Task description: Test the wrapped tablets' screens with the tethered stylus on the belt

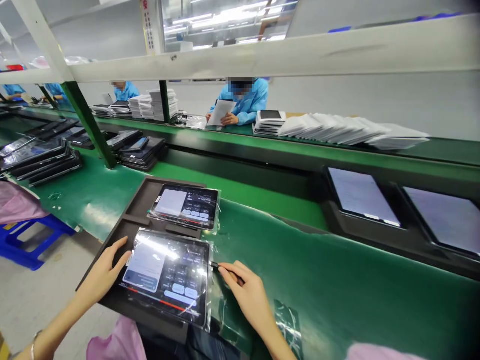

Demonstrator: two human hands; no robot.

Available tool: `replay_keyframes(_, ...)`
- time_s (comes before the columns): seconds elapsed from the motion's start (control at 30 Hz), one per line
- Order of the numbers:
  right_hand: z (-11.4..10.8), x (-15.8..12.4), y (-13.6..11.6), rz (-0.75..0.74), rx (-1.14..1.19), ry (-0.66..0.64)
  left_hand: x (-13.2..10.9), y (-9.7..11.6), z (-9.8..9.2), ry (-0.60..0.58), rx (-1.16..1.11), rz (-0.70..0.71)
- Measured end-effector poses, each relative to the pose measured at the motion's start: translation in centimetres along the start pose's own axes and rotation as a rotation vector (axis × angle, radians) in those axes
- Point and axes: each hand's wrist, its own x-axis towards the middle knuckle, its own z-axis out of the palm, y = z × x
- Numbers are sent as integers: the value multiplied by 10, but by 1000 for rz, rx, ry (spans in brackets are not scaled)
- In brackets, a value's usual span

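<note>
Lying on a dark-brown rectangular tray: lit, film-covered black tablet. Right hand pinches a slim black rod-like piece at its right edge; left hand, loosely spread, at left edge. Similar lit tablet behind.

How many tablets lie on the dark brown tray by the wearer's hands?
2: the near tablet, between the left hand and right hand, and the far tablet, beyond it on the tray. Any underneath would be hidden.

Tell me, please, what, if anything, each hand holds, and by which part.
The right hand pinches a slim black plug-like piece behind its tip; the left hand, beside the nearer black rectangular tablet, grips nothing.
</note>
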Motion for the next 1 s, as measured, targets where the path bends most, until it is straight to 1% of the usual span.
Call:
replay_keyframes(0.07,-1,2,-1,-8,-8,-32,-10,14,5,-21,-43,-63)
replay_keyframes(0.17,2,5,0,-12,9,-31,-16,33,10,20,-29,-138)
replay_keyframes(0.23,4,5,1,1,25,-7,-17,38,11,25,-8,-139)
replay_keyframes(0.3,4,5,1,21,41,-25,-17,38,10,-8,-8,-117)
replay_keyframes(0.37,2,8,2,25,54,-76,-16,37,10,-31,52,-39)
replay_keyframes(0.43,-3,12,2,8,63,-100,-14,41,12,-29,197,106)
replay_keyframes(0.5,-7,17,5,1,66,-81,-9,48,19,-31,339,241)
replay_keyframes(0.57,-9,18,10,12,62,-59,-4,58,27,-69,397,314)
replay_keyframes(0.67,-11,15,21,50,54,-52,3,69,35,-139,429,352)
replay_keyframes(0.73,-12,11,28,82,78,-45,6,71,35,-160,426,358)
replay_keyframes(0.9,-19,10,32,159,243,40,12,66,31,-144,437,439)
replay_keyframes(1.0,-23,10,29,156,277,45,14,68,27,-143,395,467)
